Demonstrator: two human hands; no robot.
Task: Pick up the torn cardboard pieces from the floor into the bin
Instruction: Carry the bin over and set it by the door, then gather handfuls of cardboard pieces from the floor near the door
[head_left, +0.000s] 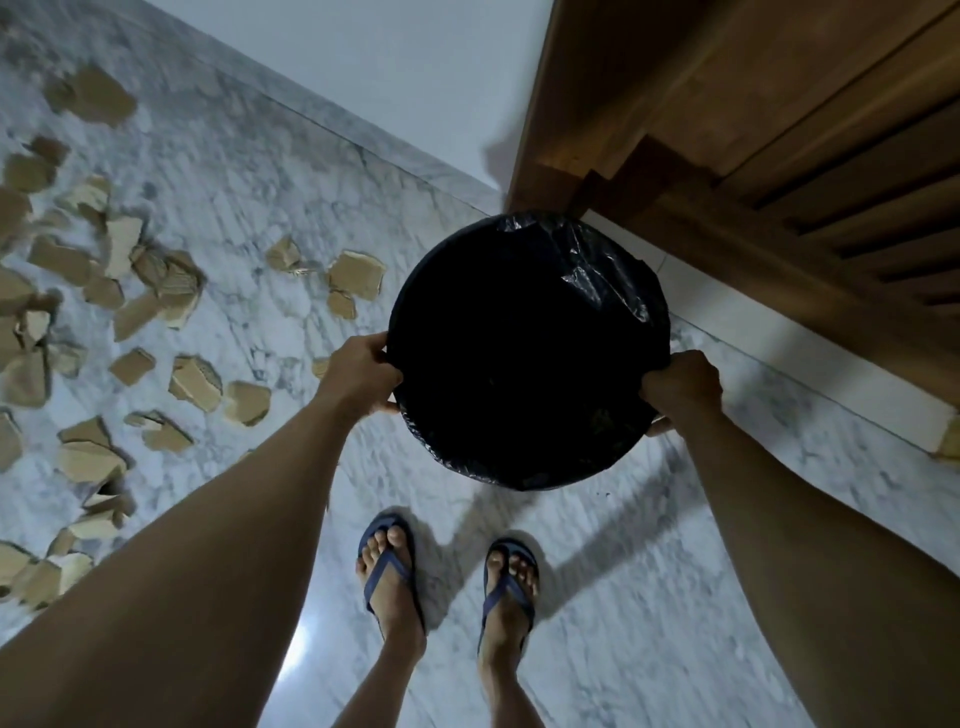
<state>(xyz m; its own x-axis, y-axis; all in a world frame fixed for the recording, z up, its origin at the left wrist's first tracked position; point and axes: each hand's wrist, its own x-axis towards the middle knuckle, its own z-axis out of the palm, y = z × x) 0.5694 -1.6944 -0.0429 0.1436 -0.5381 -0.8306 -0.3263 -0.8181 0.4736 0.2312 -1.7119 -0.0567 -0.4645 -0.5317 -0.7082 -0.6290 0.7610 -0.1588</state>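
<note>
Black plastic lines the round bin (524, 364), a thin crinkled liner that catches light along its far right rim and leaves the inside too dark to read. The bin sits in the middle of the view, near the corner where the wall meets a wooden frame, and whether its base touches the floor cannot be told. The left hand (358, 376) is clenched on the rim at the left side, fingers curled over the liner; the right hand (680, 389) grips the rim on the opposite side in the same way, both arms stretched forward and bare.

Torn cardboard pieces (124, 312) lie scattered over the floor to the left of the bin, tan and matte, with ragged edges and irregular shapes, some overlapping, some curled up at a corner. The nearest few (356, 278) lie just beside the bin's left edge.

Underfoot is a marble floor (623, 597), pale grey-white with darker veining and a polished sheen that shows a bright glare low in the view. Two feet in blue flip-flops (392, 569) stand on it just behind the bin. A plain pale wall (395, 67) rises beyond a marble skirting, and on the right stands brown slatted woodwork (779, 130) with a stepped moulding.
</note>
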